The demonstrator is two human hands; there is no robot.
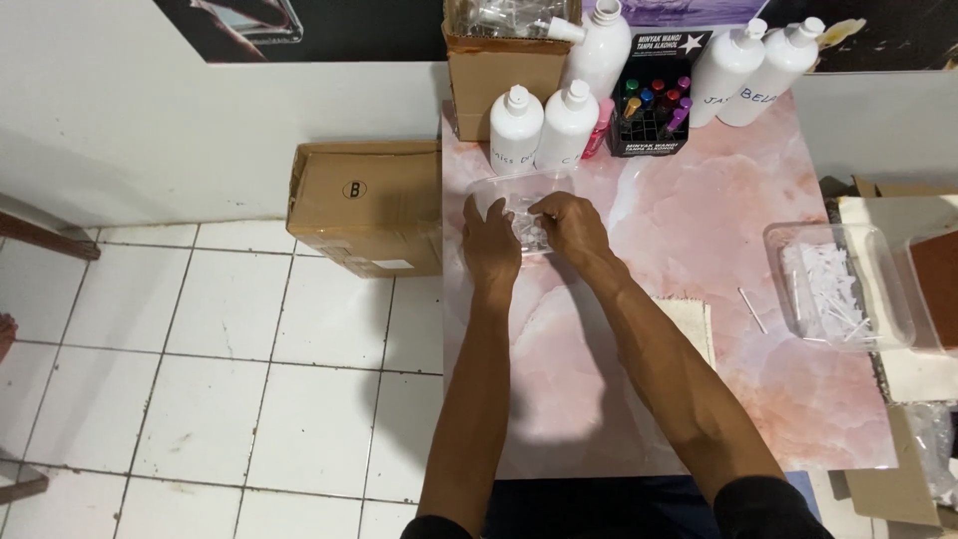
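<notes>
A clear plastic tub [504, 187] with small clear pieces inside sits on the pink marbled table [699, 240], near its back left corner. My left hand [490, 243] rests on the tub's near left edge, fingers spread along the rim. My right hand [569, 224] reaches into the tub from the right, its fingertips pinched among the small clear pieces. Whether it grips one is hidden by the fingers.
Several white pump bottles [544, 125] and a black rack of coloured vials [654, 115] stand behind the tub. An open cardboard box [499, 60] is at the back. A second clear tub of white sticks [838, 284] sits right. A closed cardboard box [364, 205] lies on the tiled floor.
</notes>
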